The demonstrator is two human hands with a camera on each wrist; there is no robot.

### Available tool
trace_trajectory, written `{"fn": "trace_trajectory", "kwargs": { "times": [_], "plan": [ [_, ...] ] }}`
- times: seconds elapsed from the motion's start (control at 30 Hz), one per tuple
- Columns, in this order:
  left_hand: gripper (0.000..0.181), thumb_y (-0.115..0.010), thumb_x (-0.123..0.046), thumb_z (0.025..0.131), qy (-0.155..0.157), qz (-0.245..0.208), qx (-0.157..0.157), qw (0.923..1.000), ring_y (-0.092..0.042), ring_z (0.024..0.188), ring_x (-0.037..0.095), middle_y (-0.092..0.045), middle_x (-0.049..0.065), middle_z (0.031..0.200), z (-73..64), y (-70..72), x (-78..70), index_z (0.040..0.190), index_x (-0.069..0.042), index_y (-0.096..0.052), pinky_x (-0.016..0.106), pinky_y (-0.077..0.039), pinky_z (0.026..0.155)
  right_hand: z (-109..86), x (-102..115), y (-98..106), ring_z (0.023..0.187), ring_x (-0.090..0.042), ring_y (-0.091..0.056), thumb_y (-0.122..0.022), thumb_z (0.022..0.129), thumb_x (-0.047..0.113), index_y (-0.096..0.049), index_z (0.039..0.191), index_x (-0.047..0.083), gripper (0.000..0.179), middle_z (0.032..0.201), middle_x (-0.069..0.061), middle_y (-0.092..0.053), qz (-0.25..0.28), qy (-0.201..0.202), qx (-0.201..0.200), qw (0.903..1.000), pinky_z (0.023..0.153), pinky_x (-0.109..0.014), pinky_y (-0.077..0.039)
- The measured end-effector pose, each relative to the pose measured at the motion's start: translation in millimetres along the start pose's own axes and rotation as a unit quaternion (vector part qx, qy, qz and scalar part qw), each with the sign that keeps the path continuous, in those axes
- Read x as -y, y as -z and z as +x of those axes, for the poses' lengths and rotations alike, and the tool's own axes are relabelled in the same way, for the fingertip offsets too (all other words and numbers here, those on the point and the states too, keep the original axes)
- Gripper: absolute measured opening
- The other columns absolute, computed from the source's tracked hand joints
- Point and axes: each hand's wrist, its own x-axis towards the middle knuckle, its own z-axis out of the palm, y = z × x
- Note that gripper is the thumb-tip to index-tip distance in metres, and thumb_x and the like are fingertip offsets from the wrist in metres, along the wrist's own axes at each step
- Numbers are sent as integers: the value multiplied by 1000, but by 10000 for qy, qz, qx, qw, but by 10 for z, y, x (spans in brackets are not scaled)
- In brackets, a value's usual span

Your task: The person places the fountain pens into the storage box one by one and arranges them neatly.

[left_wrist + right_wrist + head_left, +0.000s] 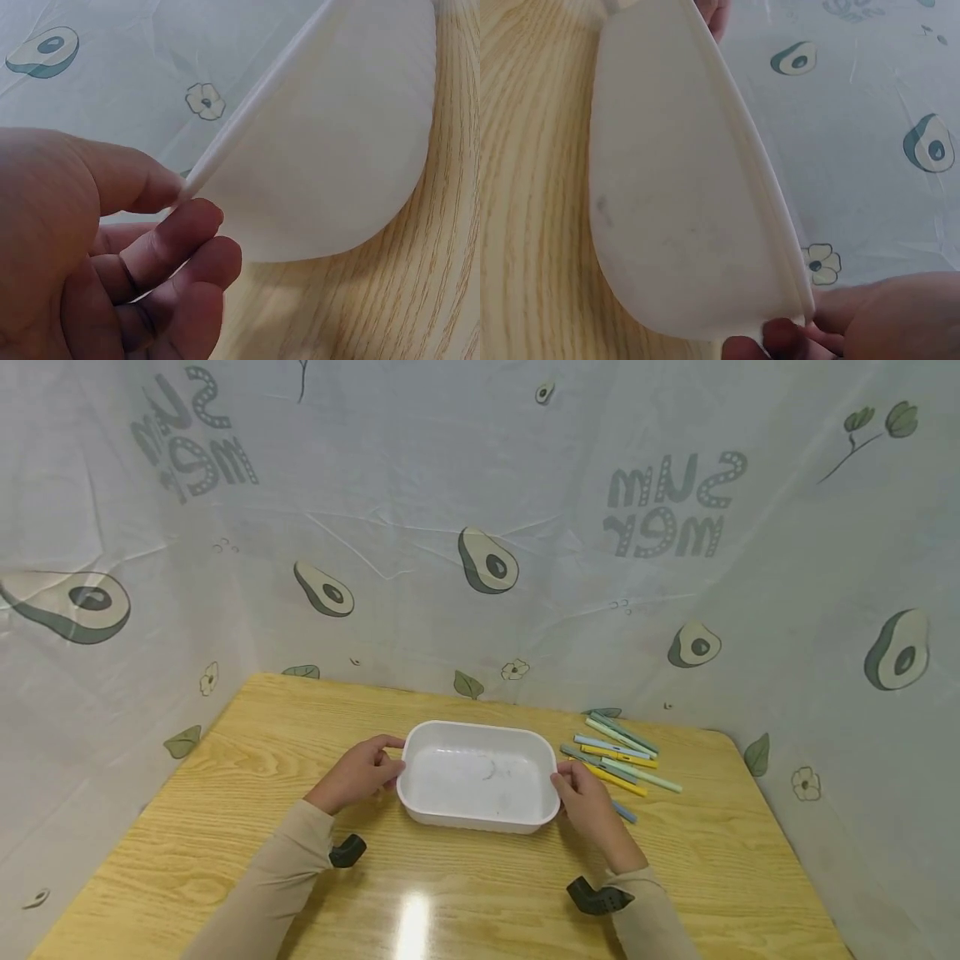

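Observation:
A white rectangular plastic tray (472,777) with rounded corners sits between both hands, a few dark marks on its inside floor. My left hand (365,771) pinches the rim at the tray's left end; in the left wrist view the thumb lies over the rim (247,112) and the fingers curl beneath it. At the opposite end my right hand (585,797) pinches the rim too, thumb on top. The right wrist view shows the tray's outer side (675,172) close over the wood, with the right fingers (784,337) under the rim.
Several pens (622,756) in yellow, green and blue lie loosely on the wooden table (300,727), just right of the tray. One blue pen (624,812) is close beside the right hand. A pale sheet (405,527) with avocado prints hangs behind the table.

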Motion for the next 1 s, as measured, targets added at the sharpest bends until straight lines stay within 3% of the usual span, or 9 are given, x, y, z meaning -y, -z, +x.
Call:
{"fn": "trace_trajectory", "kwargs": {
  "times": [0.2,0.3,0.43,0.63,0.77,1.0],
  "plan": [
    [44,-64,-19,103,88,-24,1,10000,-63,74,25,-66,9,85,10,7,16,144,-6,-55,34,-54,60,-56,40,320,85,-25,-65,-43,112,41,-60,134,6,45,99,-12,-65,-700,481,486,9952,72,-34,-58],
    [48,-66,-24,103,146,-52,-66,9999,-65,79,26,-67,10,93,19,15,13,146,-6,-53,35,-58,65,-98,71,533,87,-24,-62,-52,110,36,-58,139,3,44,103,-11,-65,-1278,647,441,9887,71,-34,-54],
    [58,-68,-30,102,241,-413,-120,9988,-64,98,28,-63,16,116,46,7,46,151,-6,-47,39,-63,77,-108,44,679,80,-19,-54,-63,105,24,-60,137,0,40,97,-6,-63,-2153,723,99,9738,67,-34,-48],
    [66,-70,-25,101,255,-1258,71,9917,-55,126,38,-50,24,143,65,-14,133,156,-6,-39,45,-64,84,-72,-36,715,90,-25,-63,-68,100,17,-64,130,-3,36,101,-11,-68,-2693,641,-23,9609,76,-47,-56],
    [62,-68,-21,103,163,-1499,231,9883,-57,125,41,-48,26,144,79,-18,161,156,-8,-40,47,-64,82,-41,-95,693,96,-30,-63,-69,100,18,-65,127,-4,35,107,-15,-67,-2863,429,191,9570,82,-52,-56],
    [61,-67,-20,103,146,-1703,371,9846,-60,118,39,-49,26,141,93,-30,174,157,-10,-39,48,-64,81,-12,-205,631,96,-29,-64,-71,97,12,-67,121,-3,28,106,-14,-68,-2888,316,316,9563,81,-51,-57]
  ]
}}
